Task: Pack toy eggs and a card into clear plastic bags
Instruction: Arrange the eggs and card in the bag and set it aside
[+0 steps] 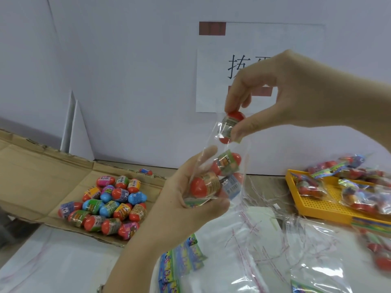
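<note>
Left hand [175, 206] grips the clear bag [243, 149]; right hand [281, 98] pinches a red egg [237, 116], label [228, 124] unreadable.

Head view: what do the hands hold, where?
Right hand pinches a red plastic toy egg by its labelled middle; left hand grips the clear plastic bag at its bottom.

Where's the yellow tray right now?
The yellow tray sits at the right of the head view, holding packed bags, to the right of the clear bag being filled.
</note>
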`<state>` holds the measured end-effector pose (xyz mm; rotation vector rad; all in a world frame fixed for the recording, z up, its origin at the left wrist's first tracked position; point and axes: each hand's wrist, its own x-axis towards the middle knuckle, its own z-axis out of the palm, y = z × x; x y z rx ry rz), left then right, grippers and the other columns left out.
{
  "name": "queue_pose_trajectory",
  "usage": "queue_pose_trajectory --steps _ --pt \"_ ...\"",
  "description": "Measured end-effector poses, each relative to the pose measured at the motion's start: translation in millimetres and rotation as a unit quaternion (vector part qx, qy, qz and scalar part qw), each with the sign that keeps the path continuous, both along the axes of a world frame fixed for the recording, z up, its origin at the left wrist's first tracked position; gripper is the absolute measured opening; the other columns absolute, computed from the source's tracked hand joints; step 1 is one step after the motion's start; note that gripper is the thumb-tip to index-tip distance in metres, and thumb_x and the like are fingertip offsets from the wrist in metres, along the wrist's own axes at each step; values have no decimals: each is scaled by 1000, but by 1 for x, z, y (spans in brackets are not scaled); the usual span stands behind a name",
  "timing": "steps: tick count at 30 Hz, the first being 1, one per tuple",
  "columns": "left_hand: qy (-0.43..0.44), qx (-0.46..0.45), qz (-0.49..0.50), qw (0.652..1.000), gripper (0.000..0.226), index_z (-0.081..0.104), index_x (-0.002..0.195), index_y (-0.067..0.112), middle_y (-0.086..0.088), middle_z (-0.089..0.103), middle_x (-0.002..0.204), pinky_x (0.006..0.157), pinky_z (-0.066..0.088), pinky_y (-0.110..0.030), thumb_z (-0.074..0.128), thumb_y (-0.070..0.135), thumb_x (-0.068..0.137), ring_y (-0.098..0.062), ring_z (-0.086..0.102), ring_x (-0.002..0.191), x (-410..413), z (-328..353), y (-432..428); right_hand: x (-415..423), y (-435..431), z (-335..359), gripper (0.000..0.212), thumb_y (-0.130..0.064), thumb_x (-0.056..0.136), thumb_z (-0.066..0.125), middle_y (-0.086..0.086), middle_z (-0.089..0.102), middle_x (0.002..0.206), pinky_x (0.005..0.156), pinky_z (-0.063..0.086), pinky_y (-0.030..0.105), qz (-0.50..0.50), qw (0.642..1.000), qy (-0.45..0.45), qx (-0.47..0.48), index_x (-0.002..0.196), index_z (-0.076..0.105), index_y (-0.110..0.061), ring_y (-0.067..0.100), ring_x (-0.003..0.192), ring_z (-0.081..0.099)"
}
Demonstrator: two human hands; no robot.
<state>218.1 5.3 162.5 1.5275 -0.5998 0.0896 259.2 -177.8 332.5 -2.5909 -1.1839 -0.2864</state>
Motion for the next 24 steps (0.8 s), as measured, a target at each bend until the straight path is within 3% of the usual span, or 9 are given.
queue_pose_trajectory --steps 3,9,12,15,19,21,24 --pt "6 -29 -3 1000 45 60 123 43 4 70 112 75 55 -24 67 32 80 -13 68 94 0 4 -7 0 4 -3 51 -77 54 59 -26 68 83 102 36 45 13 1000 6 -18 85 68 -38 1 89 60" --pt "32 -85 -7 996 34 67 116 32 -1 72 108 70 57 -28 67 27 82 -18 68 85 0 5 -13 3 8 -14 43 -79 61 52 -27 66 78 92 19 27 11 999 -43 -19 81 66 -44 0 88 53" --pt "49 -104 -32 993 44 68 116 31 -2 73 107 73 57 -25 71 19 74 -16 70 86 0 4 -11 0 6 -12 40 -78 67 53 -31 65 78 92 13 17 11 997 -72 -14 84 65 -45 -3 91 53" --pt "63 -92 -38 993 56 64 123 37 -4 73 107 79 56 -25 76 12 74 -18 70 87 0 3 -11 -3 3 -8 40 -81 63 54 -32 64 78 92 12 15 4 996 -82 -23 83 62 -48 -2 91 53" --pt "72 -103 -38 991 58 58 131 36 2 73 98 81 57 -31 76 21 78 -18 70 87 -2 7 -13 -7 0 -8 45 -81 56 52 -33 61 75 90 12 12 0 997 -76 -27 81 62 -45 0 89 49" --pt "91 -128 -19 987 74 51 138 30 0 73 96 76 59 -33 83 20 72 -22 73 88 -2 8 -14 -7 -3 -8 48 -79 54 49 -34 61 72 89 14 14 -10 997 -70 -23 80 64 -42 -1 87 48" --pt "115 -185 39 975 95 49 136 28 -8 75 97 63 59 -32 92 16 52 -29 74 81 -3 11 -15 -6 -7 -7 49 -79 53 50 -34 63 73 85 20 27 -28 997 -65 -8 79 66 -39 0 83 50"
